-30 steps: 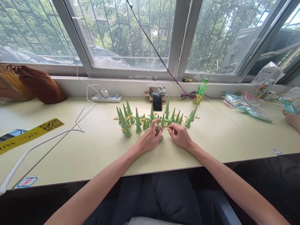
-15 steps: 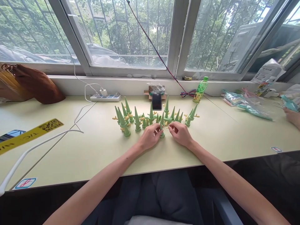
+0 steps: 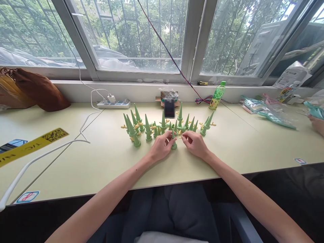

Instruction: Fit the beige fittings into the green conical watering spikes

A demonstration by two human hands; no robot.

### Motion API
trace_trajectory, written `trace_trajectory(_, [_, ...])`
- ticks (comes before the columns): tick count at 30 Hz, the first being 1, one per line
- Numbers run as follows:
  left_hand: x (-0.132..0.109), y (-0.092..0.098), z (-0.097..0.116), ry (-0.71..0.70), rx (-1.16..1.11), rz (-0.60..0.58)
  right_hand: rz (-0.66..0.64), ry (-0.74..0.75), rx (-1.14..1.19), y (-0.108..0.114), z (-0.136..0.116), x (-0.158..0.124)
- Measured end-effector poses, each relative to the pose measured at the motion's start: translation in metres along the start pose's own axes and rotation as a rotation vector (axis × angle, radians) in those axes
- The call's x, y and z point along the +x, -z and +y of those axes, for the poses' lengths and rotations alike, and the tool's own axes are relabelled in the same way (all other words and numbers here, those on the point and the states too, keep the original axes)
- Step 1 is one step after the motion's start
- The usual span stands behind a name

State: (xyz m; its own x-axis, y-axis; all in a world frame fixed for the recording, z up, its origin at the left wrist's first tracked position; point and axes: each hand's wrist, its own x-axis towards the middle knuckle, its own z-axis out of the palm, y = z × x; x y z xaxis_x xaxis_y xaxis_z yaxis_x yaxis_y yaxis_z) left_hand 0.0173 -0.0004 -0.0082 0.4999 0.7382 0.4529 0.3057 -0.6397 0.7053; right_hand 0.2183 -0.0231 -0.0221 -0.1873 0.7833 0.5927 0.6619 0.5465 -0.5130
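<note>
My left hand (image 3: 161, 147) is closed around a green cone-shaped plant watering spike (image 3: 173, 143), which stands point up on the table. Just to its right, my right hand (image 3: 195, 144) is pinched on a small yellowish piece (image 3: 180, 137); it looks like the yellow valves on the other spikes, but most of it is hidden by the fingers. A short gap separates this piece from the held spike. Several more green spikes stand behind my hands, among them a tall one (image 3: 148, 130) to the left and a leaning one (image 3: 209, 122) with a yellow valve to the right.
Behind the spikes sits a small box (image 3: 169, 95) with a dark blurred object before it. A green drink bottle (image 3: 217, 96) and a power strip (image 3: 117, 105) stand near the wall. Plastic bags (image 3: 273, 113) lie at right, near another person's hand (image 3: 317, 124). A white cable (image 3: 73, 141) crosses the left side.
The held spike and my left fingers have shifted slightly to the left. My right hand stays in nearly the same place with its small piece.
</note>
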Motion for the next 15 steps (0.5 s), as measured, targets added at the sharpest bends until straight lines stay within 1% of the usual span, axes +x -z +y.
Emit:
trace_trajectory(4, [-0.0001, -0.0008, -0.0003, 0.005, 0.03, 0.023, -0.003, 0.004, 0.006, 0.0, 0.0001, -0.0003])
trace_trajectory(8, [-0.0008, -0.0012, -0.0016, -0.038, 0.086, 0.051, -0.003, 0.006, 0.005, 0.0, -0.0002, 0.0001])
trace_trajectory(11, [-0.0019, -0.0015, -0.0024, -0.06, 0.138, 0.038, -0.003, 0.006, 0.01, 0.0003, -0.0001, 0.0003])
trace_trajectory(15, [-0.0024, -0.0021, -0.003, -0.052, 0.167, 0.015, -0.01, 0.002, 0.013, 0.0004, 0.0012, -0.0001])
